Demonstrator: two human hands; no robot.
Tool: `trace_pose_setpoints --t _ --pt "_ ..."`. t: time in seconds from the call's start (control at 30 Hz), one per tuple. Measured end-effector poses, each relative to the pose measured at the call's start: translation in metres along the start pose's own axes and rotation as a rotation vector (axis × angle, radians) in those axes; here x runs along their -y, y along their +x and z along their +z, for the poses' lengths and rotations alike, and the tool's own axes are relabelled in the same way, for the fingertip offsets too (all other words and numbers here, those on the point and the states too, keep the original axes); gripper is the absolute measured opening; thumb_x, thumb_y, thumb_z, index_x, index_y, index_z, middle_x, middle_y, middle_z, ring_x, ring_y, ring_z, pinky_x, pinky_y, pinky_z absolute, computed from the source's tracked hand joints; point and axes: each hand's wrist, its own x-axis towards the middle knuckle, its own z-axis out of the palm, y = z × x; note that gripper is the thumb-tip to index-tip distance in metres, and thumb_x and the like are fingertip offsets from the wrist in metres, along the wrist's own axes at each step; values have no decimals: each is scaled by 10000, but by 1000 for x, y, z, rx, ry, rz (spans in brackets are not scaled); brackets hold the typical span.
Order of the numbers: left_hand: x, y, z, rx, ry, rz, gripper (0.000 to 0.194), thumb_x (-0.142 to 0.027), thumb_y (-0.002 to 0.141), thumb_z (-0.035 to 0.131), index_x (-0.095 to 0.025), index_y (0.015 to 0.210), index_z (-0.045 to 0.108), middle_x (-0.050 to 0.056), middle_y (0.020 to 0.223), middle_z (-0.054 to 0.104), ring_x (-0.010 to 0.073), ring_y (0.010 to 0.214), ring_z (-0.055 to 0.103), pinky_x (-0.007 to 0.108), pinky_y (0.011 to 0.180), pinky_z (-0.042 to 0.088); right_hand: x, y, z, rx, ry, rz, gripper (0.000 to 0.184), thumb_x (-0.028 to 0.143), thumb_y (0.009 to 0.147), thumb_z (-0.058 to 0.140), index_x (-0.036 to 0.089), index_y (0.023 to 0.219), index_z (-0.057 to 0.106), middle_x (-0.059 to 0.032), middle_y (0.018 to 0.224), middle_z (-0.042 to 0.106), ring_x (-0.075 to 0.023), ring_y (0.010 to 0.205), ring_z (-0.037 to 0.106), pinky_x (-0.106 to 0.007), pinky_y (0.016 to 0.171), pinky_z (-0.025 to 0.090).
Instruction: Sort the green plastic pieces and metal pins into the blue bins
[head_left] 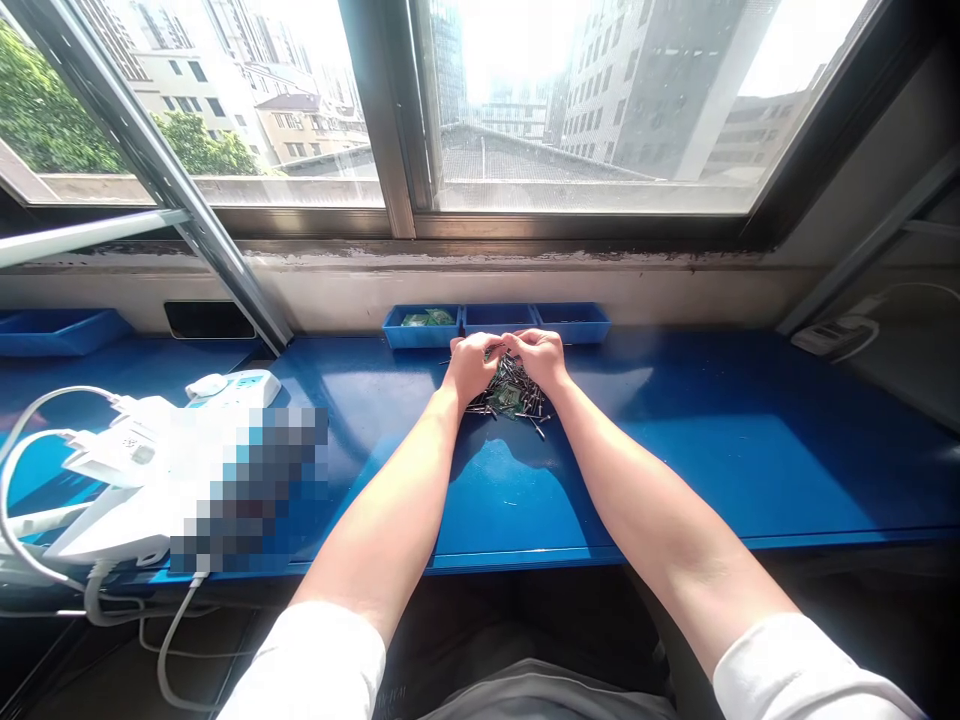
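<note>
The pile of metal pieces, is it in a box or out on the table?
Out: the pile lies loose on the blue tabletop, in front of three blue boxes.

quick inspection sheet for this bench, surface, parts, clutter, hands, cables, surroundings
Surface: blue bench, sunlit in patches.
Parts: loose pile of thin metal pins with a green packet among them; three blue bins behind.
Clutter: white plugs and a pixelated patch at left.
Hands: left and right fingertips close together at the pile; grip unclear.
Cables: white, at left, some hanging past the front edge.
Surroundings: window behind.
</note>
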Motion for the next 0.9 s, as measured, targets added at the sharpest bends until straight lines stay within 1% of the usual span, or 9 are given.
trace_pose_setpoints --t 0.1,0.27,0.37,0.43,0.5,0.57,0.63,0.7,0.9 --pt "0 0 0 -29 -16 1 256 -275 882 465 -224 1026 670 41 1070 685 183 1046 595 304 956 401 2 -1 -1 -11 -98 -38 417 582 706 579 176 655 661 -6 584 615 -135 569 551 -246 537 440" --pt "0 0 0 -78 -60 23 254 -265 876 475 -229 1025 677 32 1048 693 168 1013 609 296 949 407 7 -5 -1 -4 -219 -96 459 552 783 499 176 531 573 23 496 515 -106 510 466 -243 542 385" --pt "0 0 -1 -78 -76 18 244 -279 863 495 -229 999 691 27 1010 702 164 979 617 289 928 423 9 -6 -1 4 -250 -105 456 534 794 489 177 517 548 21 506 518 -106 521 470 -246 560 389" --pt "1 0 -2 -69 -70 -14 255 -291 867 485 -228 996 696 28 1019 699 167 984 616 289 928 428 9 -6 -1 3 -206 -93 378 506 782 511 180 611 599 14 585 584 -119 576 523 -249 592 420" --pt "1 0 -3 -51 -63 -48 269 -295 872 471 -227 1000 697 29 1036 696 172 996 612 288 936 428 8 -5 -1 27 -105 -67 282 454 747 557 189 785 645 5 693 645 -135 642 576 -255 622 453" --pt "2 1 -3 -36 -59 -70 274 -300 873 467 -230 1003 699 27 1036 696 175 996 611 287 939 428 7 -4 -1 79 -6 -41 282 408 704 589 195 878 650 -3 748 668 -145 666 597 -259 611 470" --pt "3 1 -2 -34 -58 -76 273 -313 873 469 -241 998 701 19 1022 698 172 988 613 283 935 428 6 -4 -2 133 63 -14 272 394 676 601 194 852 659 -9 742 669 -149 651 595 -256 570 467" --pt "4 0 -1 -42 -56 -72 269 -326 874 472 -253 991 703 9 1005 700 166 979 613 278 928 426 7 -4 -3 158 124 4 248 397 661 611 192 791 664 -10 719 662 -147 635 585 -251 541 456" --pt "0 -1 0 -67 -9 -56 278 -366 880 469 -256 995 696 17 1028 692 188 1038 588 319 969 374 9 -4 -10 225 265 36 227 348 574 700 188 728 653 15 633 628 -113 552 533 -248 540 432"
